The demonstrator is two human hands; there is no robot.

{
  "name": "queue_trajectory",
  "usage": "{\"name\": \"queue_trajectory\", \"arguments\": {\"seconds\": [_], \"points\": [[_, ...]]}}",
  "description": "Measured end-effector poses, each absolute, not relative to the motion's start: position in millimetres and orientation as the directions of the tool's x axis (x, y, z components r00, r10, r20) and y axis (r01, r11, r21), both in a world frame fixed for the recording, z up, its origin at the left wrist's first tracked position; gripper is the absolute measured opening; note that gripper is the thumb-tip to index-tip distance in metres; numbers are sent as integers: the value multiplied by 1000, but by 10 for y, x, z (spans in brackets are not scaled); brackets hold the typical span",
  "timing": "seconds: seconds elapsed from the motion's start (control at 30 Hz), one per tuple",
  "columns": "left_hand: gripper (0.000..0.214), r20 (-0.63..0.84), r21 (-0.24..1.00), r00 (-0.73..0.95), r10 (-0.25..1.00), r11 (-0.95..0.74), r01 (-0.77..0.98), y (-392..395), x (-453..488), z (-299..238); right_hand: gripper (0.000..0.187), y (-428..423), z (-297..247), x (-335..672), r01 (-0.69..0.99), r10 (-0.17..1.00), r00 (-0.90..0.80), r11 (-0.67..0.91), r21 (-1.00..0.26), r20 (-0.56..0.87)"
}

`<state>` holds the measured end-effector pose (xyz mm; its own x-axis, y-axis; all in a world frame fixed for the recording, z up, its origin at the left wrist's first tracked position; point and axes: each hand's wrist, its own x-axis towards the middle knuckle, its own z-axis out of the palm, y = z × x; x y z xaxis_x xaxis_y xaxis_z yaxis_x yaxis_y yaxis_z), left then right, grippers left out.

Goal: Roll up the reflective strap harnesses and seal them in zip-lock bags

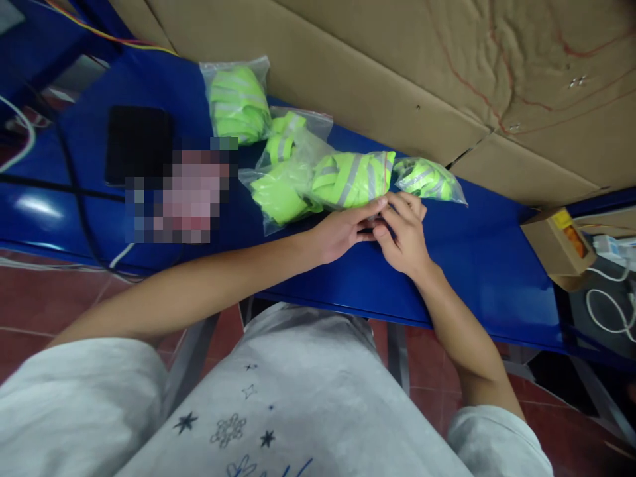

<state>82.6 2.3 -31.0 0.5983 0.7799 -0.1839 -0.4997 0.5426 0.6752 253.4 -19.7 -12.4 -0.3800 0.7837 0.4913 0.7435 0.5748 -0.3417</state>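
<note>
My left hand and my right hand meet on the blue table, fingers pinched together at the open edge of a clear plastic bag holding a folded neon-green reflective vest. Both hands grip that bag's edge. Several more bagged green vests lie around it: one at the back, one in the middle, one in front left, and a small one to the right.
A black phone lies on the table's left, beside a blurred patch. Brown cardboard sheets lean behind the table. A small cardboard box and white cables sit at the right end. Dark cables cross the left side.
</note>
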Motion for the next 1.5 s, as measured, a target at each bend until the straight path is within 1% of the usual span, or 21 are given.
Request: {"name": "queue_trajectory", "arguments": {"seconds": [0.07, 0.13, 0.23, 0.33, 0.37, 0.43, 0.5, 0.53, 0.6, 0.73, 0.83, 0.97, 1.07, 1.17, 1.23, 1.3, 1.37, 1.4, 1.43, 1.47, 1.5], "points": [[46, -194, 694, 602, 775, 541, -474, 18, 842, -315, 59, -190, -112, 2532, 726, 795, -349, 564, -393, 495], [48, -208, 730, 587, 782, 524, -439, 12, 852, -307, 45, -177, -106, 2538, 680, 832, -236, 511, -526, 503], [53, -259, 796, 525, 811, 487, -359, 9, 846, -301, 31, -144, -124, 2550, 465, 878, 19, 415, -782, 478], [56, -252, 887, 488, 836, 401, -229, 25, 824, -327, 30, -109, -156, 2562, 235, 902, 131, 375, -897, 412], [56, -204, 930, 485, 851, 323, -177, 35, 816, -340, 34, -101, -166, 2566, 184, 917, 131, 351, -918, 377], [55, -31, 995, 482, 875, 75, -72, 58, 803, -354, 42, -90, -179, 2573, 72, 952, 130, 269, -961, 276], [53, 168, 982, 473, 865, -187, -5, 80, 785, -331, 47, -83, -178, 2576, -68, 978, 137, 165, -984, 155], [52, 246, 961, 457, 855, -278, 1, 88, 773, -303, 48, -82, -168, 2575, -139, 986, 135, 120, -983, 101], [50, 334, 935, 397, 855, -354, -24, 89, 744, -221, 46, -86, -131, 2559, -254, 996, 90, 31, -967, 8], [44, 333, 943, 249, 910, -317, -102, 29, 701, -78, 31, -147, -29, 2476, -373, 989, -87, -145, -916, -122], [32, 268, 947, 232, 935, -212, -240, -56, 728, -68, 28, -231, 11, 2419, -423, 973, -170, -217, -880, -158], [38, 135, 898, 309, 941, 16, -439, -151, 826, -121, 35, -320, 28, 2400, -440, 961, -240, -235, -867, -139], [46, 70, 842, 302, 951, 106, -529, -161, 886, -148, 45, -322, 43, 2400, -454, 954, -285, -217, -864, -90], [49, 29, 780, 329, 944, 184, -598, -130, 900, -130, 45, -283, 61, 2402, -419, 955, -285, -204, -885, -85], [47, -6, 743, 366, 931, 249, -622, -103, 879, -85, 44, -265, 71, 2422, -331, 964, -254, -166, -929, -82], [43, -50, 714, 409, 911, 319, -623, -71, 840, -27, 41, -271, 73, 2472, -159, 988, -156, -40, -986, -15], [40, -96, 706, 458, 884, 385, -595, -27, 790, 18, 41, -296, 70, 2556, 148, 980, 0, 198, -969, 200], [38, -121, 709, 479, 870, 413, -572, -2, 766, 32, 40, -310, 70, 2606, 337, 930, 45, 329, -882, 364], [36, -145, 715, 497, 856, 437, -545, 26, 742, 39, 37, -319, 73, 2656, 510, 846, 50, 435, -742, 531], [33, -167, 724, 516, 840, 460, -514, 54, 720, 42, 31, -323, 81, 2702, 643, 747, 11, 504, -577, 664], [30, -190, 732, 535, 823, 483, -482, 82, 700, 43, 25, -319, 94, 2740, 724, 662, -65, 546, -421, 747]]}}
